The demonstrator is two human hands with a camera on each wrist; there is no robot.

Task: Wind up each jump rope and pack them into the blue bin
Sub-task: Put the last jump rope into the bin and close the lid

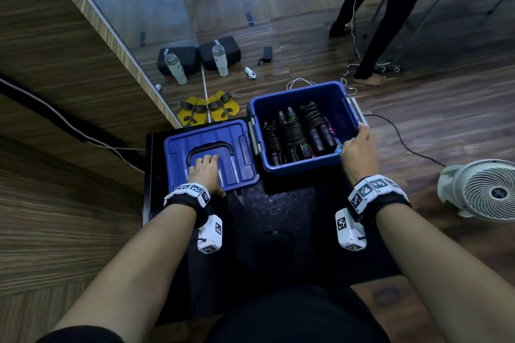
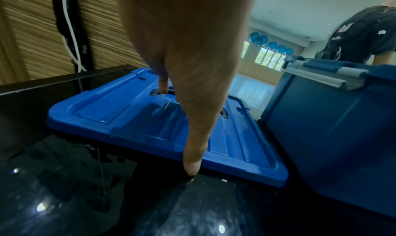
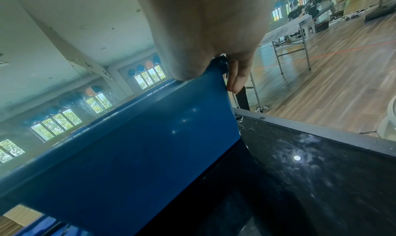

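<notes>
The blue bin (image 1: 301, 167) stands open on a black table (image 1: 278, 209), right of centre. Inside it lie several wound jump ropes (image 1: 295, 133) with black handles, side by side. Its blue lid (image 1: 237, 153) lies flat on the table just left of the bin. My left hand (image 1: 204, 172) rests on the lid (image 2: 128, 121), fingertips dipped into the recess below the handle and thumb (image 2: 193, 163) down at the lid's near edge. My right hand (image 1: 359, 150) grips the bin's near right corner (image 3: 218, 73), thumb on the rim and fingers (image 3: 236, 80) down the outer wall.
A white floor fan (image 1: 482, 189) sits right of the table. Yellow sandals (image 1: 209, 110), a white bottle (image 1: 220, 60) and a dark case lie on the floor beyond, by a wall mirror. A person's legs (image 1: 370, 36) stand behind the bin. A black cable (image 1: 404, 142) runs across the floor.
</notes>
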